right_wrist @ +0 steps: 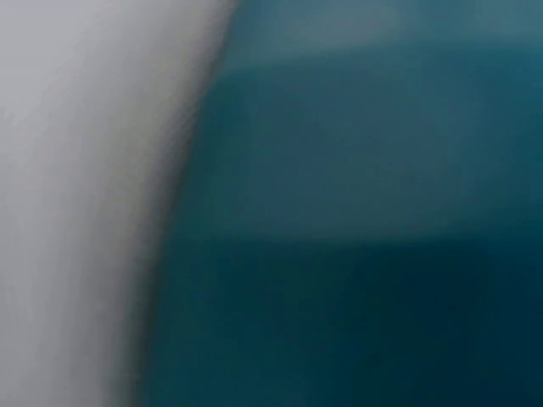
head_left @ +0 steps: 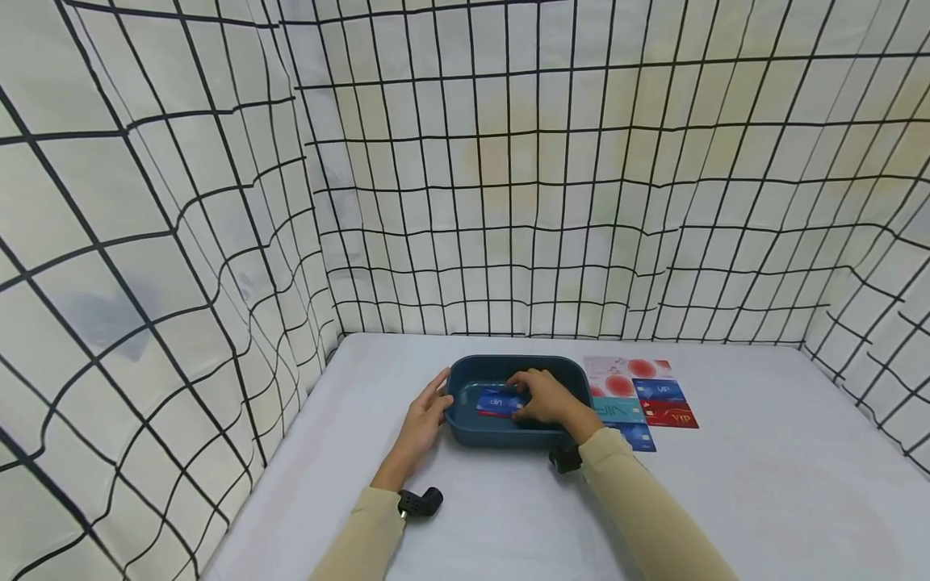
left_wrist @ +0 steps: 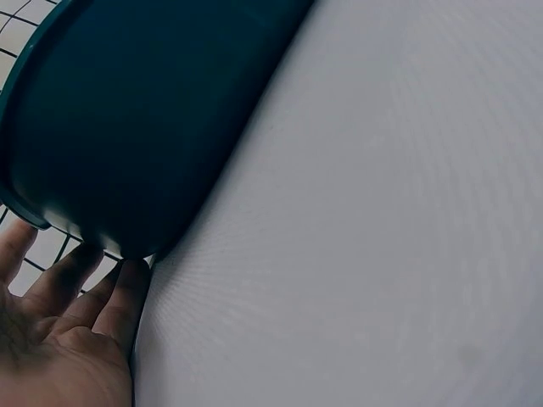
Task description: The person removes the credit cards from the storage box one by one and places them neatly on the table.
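A dark blue-green rectangular bin [head_left: 501,438] stands on the white table. My left hand [head_left: 421,420] is at its left end; in the left wrist view the fairly straight fingers [left_wrist: 123,297] touch the outer end wall. Reaching over the near right rim, my right hand [head_left: 545,399] is inside the bin. Its bent fingers and thumb pinch the right end of a blue VIP card [head_left: 496,401], with a red edge showing beneath it. The right wrist view is a blur of the bin's wall [right_wrist: 356,153], with the hand hidden.
To the bin's right lie several cards: pink cards with red circles [head_left: 617,386], a teal card [head_left: 617,410], a blue card [head_left: 659,390], a red VIP card [head_left: 670,414] and another blue card [head_left: 639,437]. Black netting [head_left: 538,186] over white sheeting surrounds the table's back and sides.
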Tool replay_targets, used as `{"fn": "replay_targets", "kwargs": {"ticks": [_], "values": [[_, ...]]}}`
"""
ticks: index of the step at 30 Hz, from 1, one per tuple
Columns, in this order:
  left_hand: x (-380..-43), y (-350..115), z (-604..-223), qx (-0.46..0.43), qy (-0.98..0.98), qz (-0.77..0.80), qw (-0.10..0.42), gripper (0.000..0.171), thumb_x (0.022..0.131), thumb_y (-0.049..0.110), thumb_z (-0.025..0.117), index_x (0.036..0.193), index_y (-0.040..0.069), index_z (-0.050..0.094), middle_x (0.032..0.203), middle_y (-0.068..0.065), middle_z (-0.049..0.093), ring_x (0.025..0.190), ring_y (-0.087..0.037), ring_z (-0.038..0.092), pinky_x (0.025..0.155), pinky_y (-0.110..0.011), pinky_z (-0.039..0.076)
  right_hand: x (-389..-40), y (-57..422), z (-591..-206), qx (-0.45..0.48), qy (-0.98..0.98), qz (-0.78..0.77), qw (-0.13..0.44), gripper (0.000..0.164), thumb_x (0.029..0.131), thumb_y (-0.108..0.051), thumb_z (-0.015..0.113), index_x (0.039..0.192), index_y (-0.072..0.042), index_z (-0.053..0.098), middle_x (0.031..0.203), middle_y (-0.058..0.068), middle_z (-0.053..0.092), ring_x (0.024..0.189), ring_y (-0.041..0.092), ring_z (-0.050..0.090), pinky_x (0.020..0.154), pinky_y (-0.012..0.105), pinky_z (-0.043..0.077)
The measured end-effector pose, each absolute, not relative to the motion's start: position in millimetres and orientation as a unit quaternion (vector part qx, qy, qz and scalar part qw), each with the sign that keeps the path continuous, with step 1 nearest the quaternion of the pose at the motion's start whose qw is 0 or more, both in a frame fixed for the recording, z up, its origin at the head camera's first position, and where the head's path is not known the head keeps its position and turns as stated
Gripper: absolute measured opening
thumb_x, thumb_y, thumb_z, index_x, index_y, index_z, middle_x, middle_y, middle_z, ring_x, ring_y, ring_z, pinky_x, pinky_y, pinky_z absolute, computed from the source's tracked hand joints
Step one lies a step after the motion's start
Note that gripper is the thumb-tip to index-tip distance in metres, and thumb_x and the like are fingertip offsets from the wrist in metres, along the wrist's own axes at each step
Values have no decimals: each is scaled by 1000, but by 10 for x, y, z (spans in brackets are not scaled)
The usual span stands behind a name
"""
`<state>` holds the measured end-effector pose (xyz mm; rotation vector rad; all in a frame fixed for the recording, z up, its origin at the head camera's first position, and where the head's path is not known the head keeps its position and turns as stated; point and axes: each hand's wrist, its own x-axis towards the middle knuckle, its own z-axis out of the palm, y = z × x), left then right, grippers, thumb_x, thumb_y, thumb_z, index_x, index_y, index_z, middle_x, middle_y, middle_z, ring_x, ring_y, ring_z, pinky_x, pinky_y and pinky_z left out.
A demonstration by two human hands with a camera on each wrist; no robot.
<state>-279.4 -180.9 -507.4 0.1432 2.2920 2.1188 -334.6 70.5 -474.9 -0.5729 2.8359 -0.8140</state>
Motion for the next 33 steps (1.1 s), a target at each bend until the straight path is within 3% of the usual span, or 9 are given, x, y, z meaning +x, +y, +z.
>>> {"fn": "replay_targets", "kwargs": {"ticks": [18, 33], "values": [[-2804, -1801, -5078, 44, 735, 677, 7, 52, 107, 20, 48, 157, 33, 40, 165, -14, 36, 151, -33, 39, 119, -55, 39, -3350, 694, -4740, -185, 943, -270, 60, 52, 78, -17, 87, 126, -9, 68, 115, 10, 64, 109, 26, 57, 102, 47, 51], [-2805, -1816, -5095, 55, 733, 678, 6, 53, 107, 19, 47, 158, 32, 39, 166, -13, 35, 152, -32, 38, 119, -56, 38, -3338, 696, -4731, -186, 944, -266, 52, 53, 78, -18, 87, 126, -6, 69, 120, 13, 59, 114, 29, 53, 104, 50, 49]]}}
